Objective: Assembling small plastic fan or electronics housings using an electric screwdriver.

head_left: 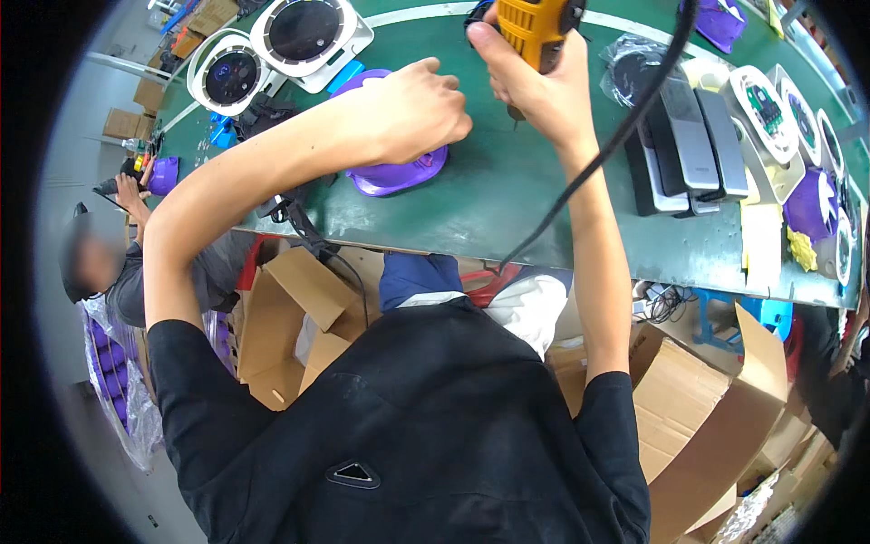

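Beneath the left hand (424, 111) sits a purple part (397, 179), the right hand (546, 95) apart.

Left fingers (450, 102) over purple housing (399, 178), right fingers (489, 45) around yellow tool (526, 29)

On the table (507, 186), the workpiece (396, 179) lies between devices (306, 33) at left and casings (689, 136) at right.
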{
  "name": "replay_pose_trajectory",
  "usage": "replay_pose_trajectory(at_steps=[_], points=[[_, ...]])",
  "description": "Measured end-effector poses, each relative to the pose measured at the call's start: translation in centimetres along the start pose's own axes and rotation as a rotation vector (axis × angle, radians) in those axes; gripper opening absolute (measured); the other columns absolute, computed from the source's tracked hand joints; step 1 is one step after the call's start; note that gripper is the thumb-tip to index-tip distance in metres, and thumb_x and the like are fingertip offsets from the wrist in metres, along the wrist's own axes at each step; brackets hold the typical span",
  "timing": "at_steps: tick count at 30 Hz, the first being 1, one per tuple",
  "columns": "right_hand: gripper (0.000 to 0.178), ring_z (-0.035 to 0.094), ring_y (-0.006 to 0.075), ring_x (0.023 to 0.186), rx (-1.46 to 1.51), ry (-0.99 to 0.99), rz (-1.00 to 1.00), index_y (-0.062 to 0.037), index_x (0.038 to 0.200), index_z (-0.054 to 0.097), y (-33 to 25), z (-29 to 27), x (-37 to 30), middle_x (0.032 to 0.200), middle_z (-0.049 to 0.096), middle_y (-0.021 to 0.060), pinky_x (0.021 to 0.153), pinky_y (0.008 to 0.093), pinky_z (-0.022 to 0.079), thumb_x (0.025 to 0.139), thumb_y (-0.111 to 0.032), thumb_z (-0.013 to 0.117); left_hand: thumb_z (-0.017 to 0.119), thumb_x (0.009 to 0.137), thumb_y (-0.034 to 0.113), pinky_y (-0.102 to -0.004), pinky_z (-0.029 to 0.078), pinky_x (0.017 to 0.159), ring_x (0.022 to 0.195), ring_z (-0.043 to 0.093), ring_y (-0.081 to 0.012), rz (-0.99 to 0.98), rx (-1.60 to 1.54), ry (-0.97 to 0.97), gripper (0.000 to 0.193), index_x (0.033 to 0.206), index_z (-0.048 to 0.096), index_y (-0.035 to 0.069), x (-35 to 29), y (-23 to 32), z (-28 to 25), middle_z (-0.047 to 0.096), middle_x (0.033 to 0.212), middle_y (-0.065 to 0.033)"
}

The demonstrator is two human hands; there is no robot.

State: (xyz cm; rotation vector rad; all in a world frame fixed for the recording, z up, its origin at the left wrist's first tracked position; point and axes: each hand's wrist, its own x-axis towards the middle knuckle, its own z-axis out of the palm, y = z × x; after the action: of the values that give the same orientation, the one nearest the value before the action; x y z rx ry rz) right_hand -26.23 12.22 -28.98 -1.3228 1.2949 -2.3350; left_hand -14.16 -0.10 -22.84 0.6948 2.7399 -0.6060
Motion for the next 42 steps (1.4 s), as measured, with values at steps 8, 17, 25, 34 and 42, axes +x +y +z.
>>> replay_pose_trajectory(at_steps=[8, 17, 25, 34, 42], points=[[0.024, 0.06, 0.0104, 0.087, -0.049, 0.033, -0.083, -0.0002, 0.107, 0.066, -1.3, 0.3, 0.4, 0.096, 0.065, 0.0019, 0.077, 0.028, 0.049, 0.089, -0.01, 0.078, 0.063, 0.078, 0.015, -0.0401, 0.048, 0.091, 0.101, 0.065, -0.0269, 0.033, 0.043, -0.14, 0.012, 0.073, 0.066, 0.005, -0.4, 0.2, 0.2, 0.068, 0.087, -0.011], [0.026, 0.059, 0.0089, 0.088, 0.003, 0.015, -0.01, -0.0007, 0.11, 0.065, -1.0, -0.2, 0.2, 0.096, 0.062, 0.0001, 0.078, 0.0262, 0.049, 0.089, -0.009, 0.078, 0.068, 0.074, 0.012, -0.0379, 0.051, 0.086, 0.1, 0.065, -0.029, 0.056, 0.111, -0.134, 0.008, 0.07, 0.067, 0.006, -1.1, 0.8, 0.1, 0.069, 0.089, -0.0111], [0.032, 0.06, 0.0093, 0.092, 0.109, 0.022, 0.062, -0.0002, 0.116, 0.064, -0.9, 0.1, 0.3, 0.1, 0.064, 0.0009, 0.082, 0.0262, 0.05, 0.089, -0.009, 0.078, 0.073, 0.071, 0.014, -0.0349, 0.048, 0.088, 0.105, 0.061, -0.0238, 0.03, 0.382, -0.211, 0.01, 0.078, 0.072, 0.006, -2.5, -0.6, 2.8, 0.067, 0.095, -0.0062], [0.032, 0.062, 0.0106, 0.077, 0.037, -0.067, -0.027, -0.0008, 0.117, 0.061, -1.8, -0.5, 0.1, 0.089, 0.066, 0.0038, 0.07, 0.0273, 0.052, 0.092, -0.014, 0.077, 0.074, 0.081, 0.021, -0.0409, 0.048, 0.087, 0.103, 0.058, -0.0264, -0.17, -0.075, 0.063, 0.034, 0.111, 0.063, 0.007, -5.4, -7.1, 2.7, 0.062, 0.103, -0.008], [0.053, 0.065, 0.0144, 0.106, -0.11, -0.14, 0.158, -0.0025, 0.125, 0.065, -1.1, -1.2, -1.2, 0.114, 0.07, 0.0069, 0.096, 0.0333, 0.05, 0.083, -0.027, 0.085, 0.089, 0.066, 0.035, -0.0474, 0.047, 0.106, 0.126, 0.05, -0.0415, -0.37, -0.464, 0.09, 0.096, 0.149, 0.045, 0.018, -10.7, -7.4, 4.5, 0.047, 0.14, -0.0184]])
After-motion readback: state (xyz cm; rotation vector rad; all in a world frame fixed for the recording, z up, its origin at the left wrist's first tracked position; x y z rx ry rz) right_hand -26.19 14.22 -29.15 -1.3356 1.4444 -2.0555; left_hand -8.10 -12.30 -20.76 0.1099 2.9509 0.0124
